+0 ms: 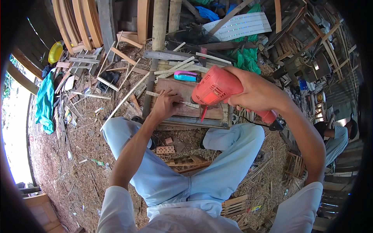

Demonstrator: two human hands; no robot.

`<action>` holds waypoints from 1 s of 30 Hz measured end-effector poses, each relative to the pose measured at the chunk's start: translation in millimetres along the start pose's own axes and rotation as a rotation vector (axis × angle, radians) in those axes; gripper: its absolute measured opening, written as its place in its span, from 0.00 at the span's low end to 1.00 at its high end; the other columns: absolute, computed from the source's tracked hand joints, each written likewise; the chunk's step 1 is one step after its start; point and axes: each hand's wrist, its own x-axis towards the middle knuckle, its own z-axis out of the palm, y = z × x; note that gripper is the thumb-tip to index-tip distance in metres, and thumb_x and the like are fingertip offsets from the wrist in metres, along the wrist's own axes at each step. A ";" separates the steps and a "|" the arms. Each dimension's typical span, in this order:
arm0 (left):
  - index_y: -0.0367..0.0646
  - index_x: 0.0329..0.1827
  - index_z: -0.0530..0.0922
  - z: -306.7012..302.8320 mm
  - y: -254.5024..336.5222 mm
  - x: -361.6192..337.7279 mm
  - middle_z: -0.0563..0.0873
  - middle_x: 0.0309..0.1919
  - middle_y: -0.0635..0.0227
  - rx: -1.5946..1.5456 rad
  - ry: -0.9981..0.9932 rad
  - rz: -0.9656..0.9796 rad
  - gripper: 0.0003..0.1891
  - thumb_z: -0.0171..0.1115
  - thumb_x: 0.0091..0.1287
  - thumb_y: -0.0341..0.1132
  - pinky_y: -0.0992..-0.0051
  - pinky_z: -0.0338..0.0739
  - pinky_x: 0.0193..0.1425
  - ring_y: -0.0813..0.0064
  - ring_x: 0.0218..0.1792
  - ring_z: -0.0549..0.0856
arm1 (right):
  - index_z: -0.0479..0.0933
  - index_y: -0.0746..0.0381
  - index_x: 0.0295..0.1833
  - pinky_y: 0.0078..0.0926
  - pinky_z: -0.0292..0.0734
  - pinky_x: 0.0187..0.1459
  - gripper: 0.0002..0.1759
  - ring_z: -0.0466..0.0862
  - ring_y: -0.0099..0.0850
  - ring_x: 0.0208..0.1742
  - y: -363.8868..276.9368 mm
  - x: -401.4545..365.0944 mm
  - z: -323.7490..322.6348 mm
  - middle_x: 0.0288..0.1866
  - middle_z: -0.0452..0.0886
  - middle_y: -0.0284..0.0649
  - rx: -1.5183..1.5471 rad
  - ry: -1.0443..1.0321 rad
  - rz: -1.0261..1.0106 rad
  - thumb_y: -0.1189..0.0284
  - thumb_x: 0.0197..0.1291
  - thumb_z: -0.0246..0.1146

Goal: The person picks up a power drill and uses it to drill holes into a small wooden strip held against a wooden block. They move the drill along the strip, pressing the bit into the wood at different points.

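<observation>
A red power drill (215,86) is gripped in my right hand (258,88), its front end pointing left and down at the low wooden bench. My left hand (167,103) presses its closed fingers on a thin light wood strip (190,104) lying on a brown board (175,85). The drill's nose is just right of my left fingertips, over the strip; whether the bit touches the wood cannot be made out. A pink and teal tool (186,76) lies behind the board, left of the drill. Below the drill a thin red object (203,113) points down.
Thin wood sticks (175,70) lie across the bench's back. A perforated block (165,150) rests on the shavings-covered floor between my legs. Scrap wood and a teal cloth (45,103) are at left. Another person (337,141) is at far right. A black cord runs beside my right knee.
</observation>
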 end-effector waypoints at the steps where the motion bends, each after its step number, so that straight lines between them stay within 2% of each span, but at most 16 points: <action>1: 0.47 0.36 0.87 -1.1 1.5 0.6 0.84 0.38 0.74 -0.016 -0.026 -0.019 0.09 0.74 0.52 0.34 0.61 0.72 0.51 0.66 0.45 0.80 | 0.59 0.61 0.77 0.29 0.81 0.36 0.44 0.83 0.28 0.31 0.2 0.7 0.3 0.40 0.85 0.42 -0.012 -0.003 -0.007 0.77 0.52 0.66; 9: 0.48 0.39 0.87 -0.9 1.2 -0.9 0.83 0.40 0.74 0.008 -0.008 0.004 0.10 0.75 0.52 0.34 0.61 0.72 0.52 0.66 0.47 0.79 | 0.59 0.62 0.76 0.31 0.82 0.36 0.42 0.84 0.29 0.31 1.0 5.9 7.1 0.41 0.84 0.44 -0.096 -0.018 0.002 0.77 0.54 0.65; 11: 0.48 0.39 0.87 0.0 0.6 -1.7 0.83 0.40 0.74 0.013 -0.001 0.015 0.11 0.75 0.52 0.34 0.61 0.72 0.52 0.66 0.47 0.79 | 0.60 0.62 0.75 0.31 0.82 0.36 0.41 0.84 0.30 0.31 1.7 6.7 9.4 0.42 0.84 0.45 -0.184 0.027 -0.076 0.76 0.55 0.66; 15: 0.46 0.40 0.87 3.0 -5.4 -2.7 0.83 0.42 0.73 0.008 -0.008 0.034 0.12 0.74 0.53 0.34 0.61 0.72 0.52 0.65 0.47 0.78 | 0.61 0.63 0.74 0.33 0.81 0.36 0.40 0.84 0.31 0.30 4.5 8.9 10.0 0.43 0.84 0.47 -0.149 0.020 -0.070 0.75 0.54 0.66; 17: 0.46 0.41 0.87 2.5 -6.8 -3.9 0.82 0.42 0.73 0.001 -0.024 0.040 0.12 0.74 0.53 0.34 0.61 0.72 0.52 0.65 0.47 0.78 | 0.62 0.63 0.73 0.36 0.82 0.42 0.40 0.87 0.37 0.36 4.3 7.8 12.1 0.46 0.84 0.50 -0.193 0.044 -0.094 0.73 0.54 0.67; 18: 0.46 0.41 0.86 2.6 -7.0 -4.0 0.82 0.42 0.73 0.011 -0.025 0.036 0.12 0.74 0.53 0.34 0.62 0.72 0.52 0.65 0.47 0.78 | 0.62 0.63 0.73 0.36 0.82 0.42 0.40 0.87 0.37 0.36 5.5 8.3 13.4 0.46 0.84 0.50 -0.192 0.042 -0.094 0.73 0.54 0.67; 20: 0.46 0.41 0.86 3.3 -6.6 -4.3 0.82 0.41 0.73 0.018 -0.026 0.033 0.12 0.74 0.53 0.34 0.62 0.72 0.52 0.65 0.47 0.78 | 0.63 0.63 0.72 0.40 0.80 0.50 0.39 0.86 0.46 0.45 9.6 9.9 16.5 0.50 0.83 0.54 -0.227 0.080 -0.113 0.73 0.53 0.67; 21: 0.46 0.42 0.86 3.2 -6.3 -4.6 0.82 0.42 0.73 0.028 -0.030 0.036 0.12 0.74 0.54 0.34 0.62 0.72 0.52 0.65 0.48 0.78 | 0.63 0.63 0.72 0.40 0.80 0.50 0.39 0.86 0.46 0.45 10.3 9.4 17.4 0.50 0.83 0.54 -0.227 0.080 -0.113 0.73 0.53 0.67; 23: 0.47 0.42 0.86 2.2 -6.6 -4.8 0.82 0.42 0.73 0.042 -0.035 0.038 0.12 0.73 0.54 0.35 0.62 0.72 0.52 0.65 0.48 0.78 | 0.64 0.63 0.71 0.41 0.78 0.55 0.38 0.84 0.51 0.52 10.8 9.1 19.5 0.51 0.83 0.56 -0.225 0.100 -0.162 0.72 0.52 0.67; 30: 0.47 0.43 0.86 6.6 -9.6 -7.3 0.84 0.46 0.74 0.083 -0.042 0.033 0.12 0.72 0.56 0.35 0.62 0.71 0.54 0.65 0.51 0.78 | 0.63 0.63 0.71 0.41 0.77 0.55 0.38 0.84 0.51 0.53 5.6 10.6 17.6 0.52 0.82 0.56 -0.200 0.048 -0.119 0.74 0.52 0.65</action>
